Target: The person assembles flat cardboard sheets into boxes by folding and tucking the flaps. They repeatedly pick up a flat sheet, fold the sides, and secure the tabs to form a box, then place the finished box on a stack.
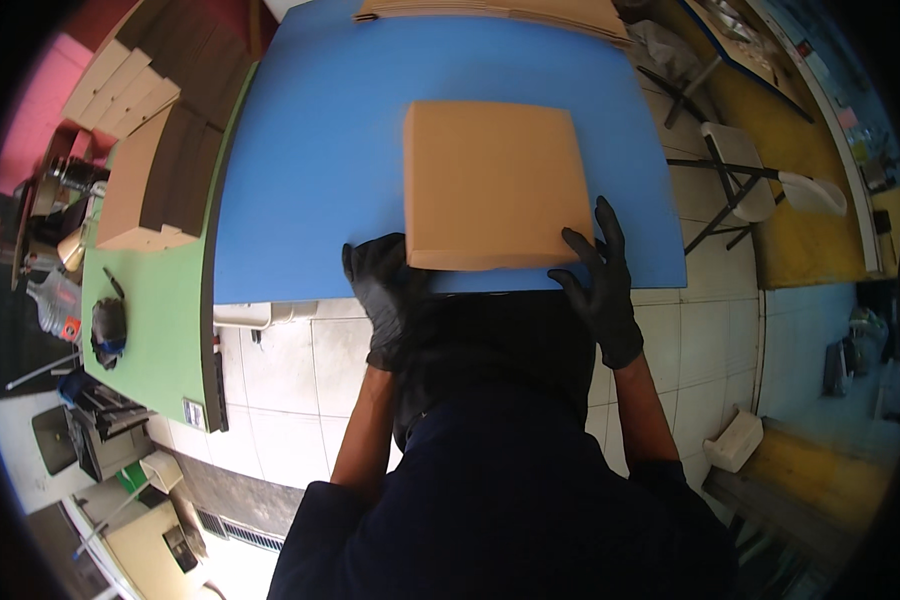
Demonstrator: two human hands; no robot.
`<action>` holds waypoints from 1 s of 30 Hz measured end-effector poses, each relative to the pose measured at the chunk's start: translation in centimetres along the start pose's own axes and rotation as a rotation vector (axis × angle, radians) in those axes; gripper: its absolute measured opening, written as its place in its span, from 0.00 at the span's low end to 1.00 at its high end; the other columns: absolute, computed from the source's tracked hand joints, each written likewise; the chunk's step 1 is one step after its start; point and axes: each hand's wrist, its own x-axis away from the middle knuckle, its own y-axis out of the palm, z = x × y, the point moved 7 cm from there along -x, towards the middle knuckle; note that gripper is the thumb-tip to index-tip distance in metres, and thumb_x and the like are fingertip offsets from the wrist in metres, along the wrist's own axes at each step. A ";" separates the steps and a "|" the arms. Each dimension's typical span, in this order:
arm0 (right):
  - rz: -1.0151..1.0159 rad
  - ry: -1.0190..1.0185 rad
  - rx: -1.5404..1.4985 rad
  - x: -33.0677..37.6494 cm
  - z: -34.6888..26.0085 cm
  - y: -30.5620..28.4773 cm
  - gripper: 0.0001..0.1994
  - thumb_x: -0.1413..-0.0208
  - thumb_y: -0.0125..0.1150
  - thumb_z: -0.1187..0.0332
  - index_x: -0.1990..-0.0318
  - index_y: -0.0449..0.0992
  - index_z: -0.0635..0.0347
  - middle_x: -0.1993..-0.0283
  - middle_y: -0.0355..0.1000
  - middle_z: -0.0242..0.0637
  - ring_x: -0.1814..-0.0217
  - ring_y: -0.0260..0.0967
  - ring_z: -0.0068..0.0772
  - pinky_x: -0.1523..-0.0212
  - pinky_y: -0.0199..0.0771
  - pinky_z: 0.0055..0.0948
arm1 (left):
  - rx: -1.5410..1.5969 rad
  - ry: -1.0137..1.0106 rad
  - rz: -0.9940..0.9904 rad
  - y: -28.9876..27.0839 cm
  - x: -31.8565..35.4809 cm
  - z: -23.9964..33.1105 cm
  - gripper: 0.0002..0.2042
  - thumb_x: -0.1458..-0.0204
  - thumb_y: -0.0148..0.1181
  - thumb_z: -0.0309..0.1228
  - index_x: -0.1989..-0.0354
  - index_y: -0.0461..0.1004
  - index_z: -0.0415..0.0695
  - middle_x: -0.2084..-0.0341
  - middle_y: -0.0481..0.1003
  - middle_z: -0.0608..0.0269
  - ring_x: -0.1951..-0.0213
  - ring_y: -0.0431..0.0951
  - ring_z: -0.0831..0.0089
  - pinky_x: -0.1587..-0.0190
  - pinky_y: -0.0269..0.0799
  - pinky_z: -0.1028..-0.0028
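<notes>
Flat cardboard point(490, 185) lies on blue table point(310, 150), near edge. Left hand point(378, 295) grips lower-left corner, fingers curled. Right hand point(602, 285) spread open, fingertips touching lower-right edge. Risk: one-sided grip lets sheet slide off table.

Blue table top point(310, 170) with flat brown cardboard box point(490, 185) (cardboard stack point(500, 12) at far edge)

Both gloved hands out front, forearms bare.
Left hand point(382, 290) sits low with its fingers curled under; right hand point(602, 285) spreads its fingers point(610, 222) wide, pointing forward, palm down.
</notes>
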 end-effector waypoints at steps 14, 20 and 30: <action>-0.029 -0.016 0.157 -0.3 -1.8 2.1 0.19 0.40 0.67 0.73 0.41 0.79 0.49 0.27 0.64 0.43 0.22 0.53 0.62 0.27 0.64 0.55 | 0.421 -0.145 0.028 -5.2 -1.1 2.7 0.17 0.44 0.68 0.32 0.47 0.82 0.41 0.53 0.81 0.50 0.49 0.80 0.56 0.43 0.75 0.59; -0.047 -0.034 0.153 0.1 -1.8 2.7 0.19 0.39 0.63 0.74 0.40 0.77 0.53 0.25 0.61 0.44 0.21 0.51 0.62 0.25 0.59 0.56 | 0.380 -0.441 -0.141 -1.1 -1.0 0.8 0.18 0.43 0.68 0.35 0.46 0.79 0.40 0.62 0.81 0.47 0.55 0.80 0.51 0.50 0.76 0.59; -0.169 -0.168 -0.218 -0.2 -11.7 3.4 0.22 0.34 0.61 0.63 0.36 0.70 0.62 0.26 0.60 0.54 0.20 0.48 0.66 0.28 0.65 0.59 | 1.356 -0.523 0.339 -9.7 -1.0 -1.2 0.35 0.43 0.59 0.15 0.26 0.56 0.49 0.52 0.76 0.53 0.52 0.81 0.65 0.54 0.86 0.63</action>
